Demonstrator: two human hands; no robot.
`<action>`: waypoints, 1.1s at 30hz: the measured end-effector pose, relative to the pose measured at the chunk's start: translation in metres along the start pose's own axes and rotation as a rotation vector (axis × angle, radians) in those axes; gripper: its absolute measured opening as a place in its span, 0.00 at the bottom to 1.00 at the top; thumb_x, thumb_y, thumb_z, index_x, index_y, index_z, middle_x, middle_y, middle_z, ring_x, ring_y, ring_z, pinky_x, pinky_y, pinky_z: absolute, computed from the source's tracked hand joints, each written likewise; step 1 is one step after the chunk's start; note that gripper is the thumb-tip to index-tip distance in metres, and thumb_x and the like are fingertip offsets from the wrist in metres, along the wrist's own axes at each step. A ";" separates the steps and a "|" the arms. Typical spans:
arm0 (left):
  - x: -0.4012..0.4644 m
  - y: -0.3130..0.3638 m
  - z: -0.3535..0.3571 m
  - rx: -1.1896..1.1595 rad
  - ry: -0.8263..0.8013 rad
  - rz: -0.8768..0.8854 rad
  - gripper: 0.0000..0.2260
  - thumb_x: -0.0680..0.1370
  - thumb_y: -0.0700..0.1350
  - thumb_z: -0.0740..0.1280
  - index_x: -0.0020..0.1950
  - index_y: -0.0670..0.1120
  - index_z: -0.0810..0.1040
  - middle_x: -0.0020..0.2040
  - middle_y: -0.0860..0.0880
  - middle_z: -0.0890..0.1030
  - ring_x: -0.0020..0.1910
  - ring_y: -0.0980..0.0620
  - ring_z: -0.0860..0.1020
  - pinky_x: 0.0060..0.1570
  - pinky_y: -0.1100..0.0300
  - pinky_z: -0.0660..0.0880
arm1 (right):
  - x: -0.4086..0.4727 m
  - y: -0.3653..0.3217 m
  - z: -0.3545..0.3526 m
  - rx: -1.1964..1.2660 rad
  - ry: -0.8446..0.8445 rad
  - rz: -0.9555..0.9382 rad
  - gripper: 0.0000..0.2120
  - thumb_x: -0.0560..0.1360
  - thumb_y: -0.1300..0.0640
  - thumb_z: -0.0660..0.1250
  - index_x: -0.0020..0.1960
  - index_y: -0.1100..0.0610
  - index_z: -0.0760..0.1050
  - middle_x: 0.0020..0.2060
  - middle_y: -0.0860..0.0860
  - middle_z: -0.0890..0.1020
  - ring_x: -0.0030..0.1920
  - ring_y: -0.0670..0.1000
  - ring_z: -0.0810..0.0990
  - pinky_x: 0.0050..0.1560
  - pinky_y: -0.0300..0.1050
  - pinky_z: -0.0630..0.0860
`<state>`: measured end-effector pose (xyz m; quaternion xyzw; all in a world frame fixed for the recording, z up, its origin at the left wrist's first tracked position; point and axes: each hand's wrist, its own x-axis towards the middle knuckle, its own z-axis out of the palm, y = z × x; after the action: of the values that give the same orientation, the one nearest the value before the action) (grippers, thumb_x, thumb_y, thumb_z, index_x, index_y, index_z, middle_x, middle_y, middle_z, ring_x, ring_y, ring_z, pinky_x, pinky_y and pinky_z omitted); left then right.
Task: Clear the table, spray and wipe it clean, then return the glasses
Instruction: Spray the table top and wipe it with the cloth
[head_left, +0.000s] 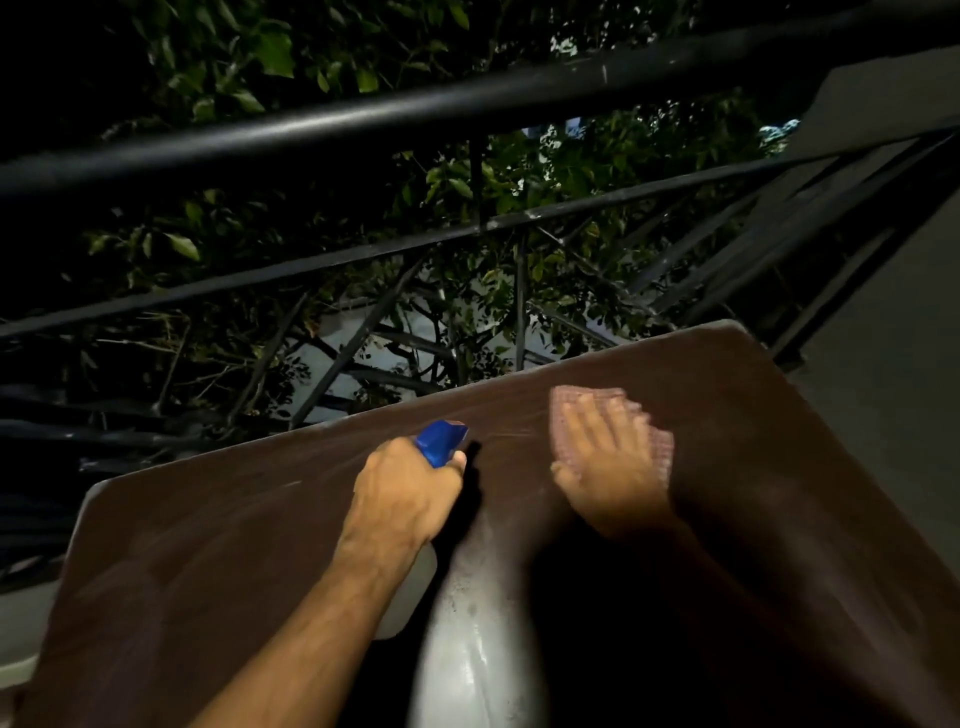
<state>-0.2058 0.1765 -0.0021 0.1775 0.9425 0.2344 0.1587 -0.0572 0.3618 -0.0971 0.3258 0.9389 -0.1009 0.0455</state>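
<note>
My left hand (410, 488) grips the blue-headed sprayer (441, 441) over the table (208, 545); my right hand (602, 457) presses flat, fingers spread, on the cloth (662, 449).

2 bare forearms, left hand (410, 493) and right hand (613, 467), no sleeves visible.

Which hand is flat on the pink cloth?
The right hand lies flat on the pink cloth. The left hand instead grips the blue-topped spray bottle.

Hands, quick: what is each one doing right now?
Left hand: closed around the blue-nozzled spray bottle.
Right hand: open, flat on the pink checked cloth, pressing it to the brown table.
</note>
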 end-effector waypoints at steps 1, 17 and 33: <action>0.000 -0.005 -0.001 -0.008 0.011 0.003 0.16 0.71 0.59 0.69 0.34 0.47 0.76 0.32 0.51 0.78 0.29 0.54 0.76 0.25 0.63 0.63 | -0.009 -0.026 0.002 0.000 0.009 -0.094 0.40 0.74 0.36 0.46 0.82 0.51 0.53 0.82 0.53 0.56 0.81 0.61 0.48 0.78 0.64 0.39; -0.005 -0.046 -0.013 0.112 0.027 0.085 0.28 0.68 0.75 0.61 0.36 0.49 0.72 0.33 0.53 0.75 0.37 0.46 0.76 0.39 0.56 0.70 | 0.034 -0.001 0.007 -0.041 -0.011 -0.055 0.40 0.75 0.33 0.40 0.83 0.48 0.41 0.82 0.48 0.44 0.82 0.60 0.43 0.78 0.60 0.37; 0.008 -0.060 -0.027 0.084 0.043 0.056 0.28 0.69 0.76 0.59 0.33 0.50 0.68 0.31 0.52 0.72 0.34 0.47 0.75 0.37 0.57 0.70 | 0.038 -0.036 0.005 0.002 0.000 -0.022 0.37 0.81 0.37 0.52 0.83 0.49 0.40 0.83 0.52 0.43 0.82 0.58 0.39 0.79 0.61 0.34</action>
<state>-0.2392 0.1199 -0.0109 0.2051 0.9494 0.2029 0.1243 -0.1095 0.3558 -0.1016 0.3156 0.9423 -0.1023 0.0443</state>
